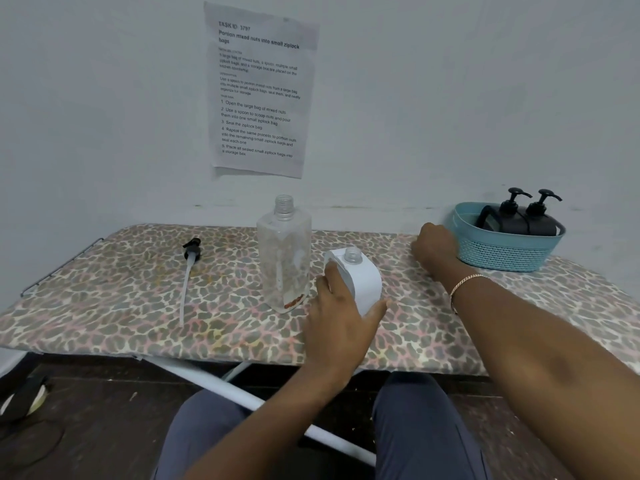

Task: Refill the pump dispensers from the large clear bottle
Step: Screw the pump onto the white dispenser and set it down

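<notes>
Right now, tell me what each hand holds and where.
Left hand grips the white bottle round its body. Right hand: curled beside the basket, contents hidden.

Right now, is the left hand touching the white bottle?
Touching. The head view shows the left hand gripping the white bottle, thumb on one side, fingers on the other.

Plastics on printed cloth, plus paper, metal and a painted wall.
Glossy see-through plastic for the large clear bottle point(284, 251), ribbed at the threaded neck; smooth matt white plastic for the white dispenser bottle point(360, 282), clear at its neck; black plastic pump head point(191, 249) with milky translucent tube; dark pump dispensers point(540, 221) in smooth low-sheen plastic; teal basket point(505, 252) in matt plastic, lattice-perforated lower wall; table cover point(104, 289) in matt leopard-print cloth; thin grey metal wire rim point(62, 266) at its left end; creased matt paper sheet point(259, 91) on flat matt painted wall point(450, 98); shiny metal bracelet point(469, 280).
</notes>
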